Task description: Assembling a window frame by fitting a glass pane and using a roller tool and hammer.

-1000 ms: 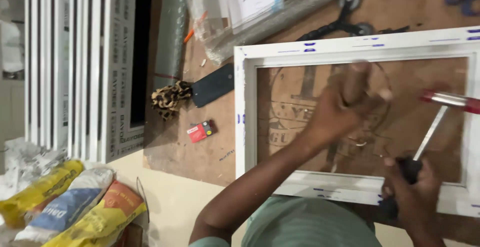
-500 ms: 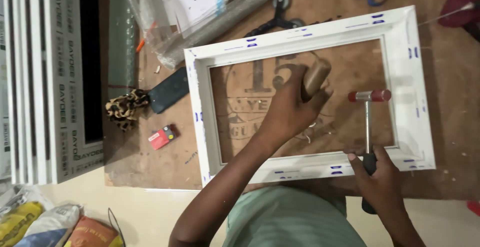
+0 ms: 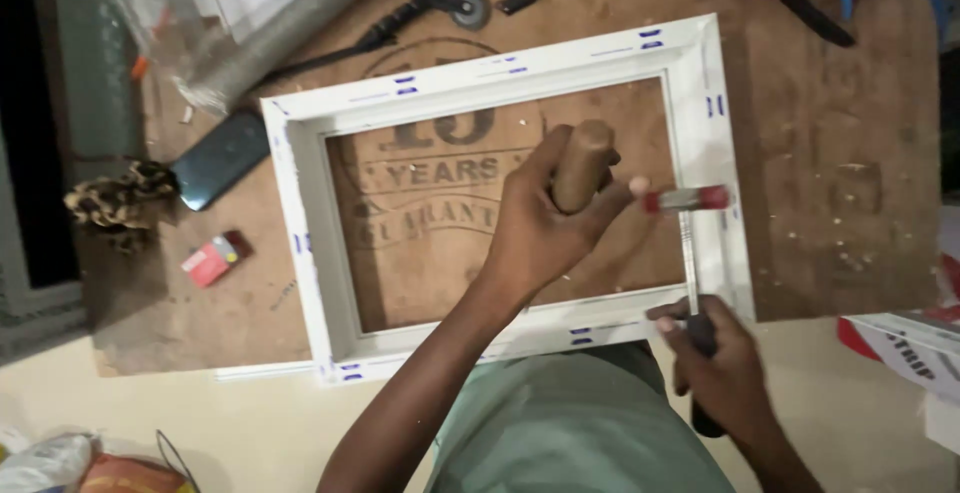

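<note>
The right hand is closed round the dark grip of a small hammer, whose thin shaft rises to a red-and-silver head lying sideways, just beside the round-topped wooden handle; it seems to be held there so that a tap can be given to that handle. The left hand is wrapped tightly about the wooden handle, which is kept upright inside the opening, probably to steady its hidden tip. Both are framed by the white picture frame, laid flat on the brown workboard, its near rail against the green-shirted body so that it is braced. Farther off, a dark phone and a small red box are set aside at the left, a clear plastic bag beyond them.
</note>
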